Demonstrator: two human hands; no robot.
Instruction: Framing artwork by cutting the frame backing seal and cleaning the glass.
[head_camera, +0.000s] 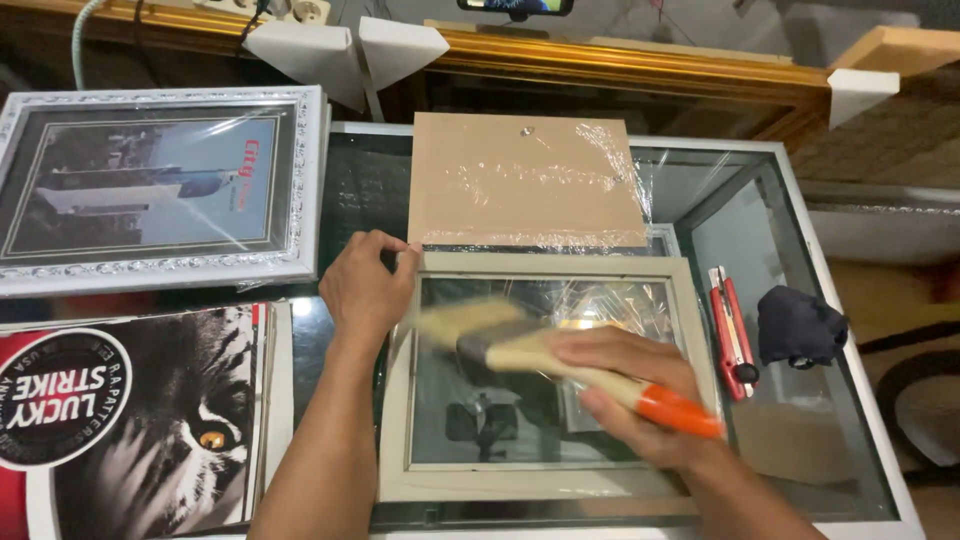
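- While the brush (560, 365) sweeps the glass of the pale frame (545, 378) at lower centre, light, even strokes toward one edge would likely clear dust best.
- The right hand (630, 395) is closed around the brush's wooden handle near its orange end, with the bristles blurred over the glass.
- The left hand (368, 290) lies partly open, its fingertips pressing the frame's upper left corner.
- Farther up, a brown backing board (525, 180) lies wrapped in clear film.
- At right, a red utility knife (732, 330) lies on the glass table (780, 440).
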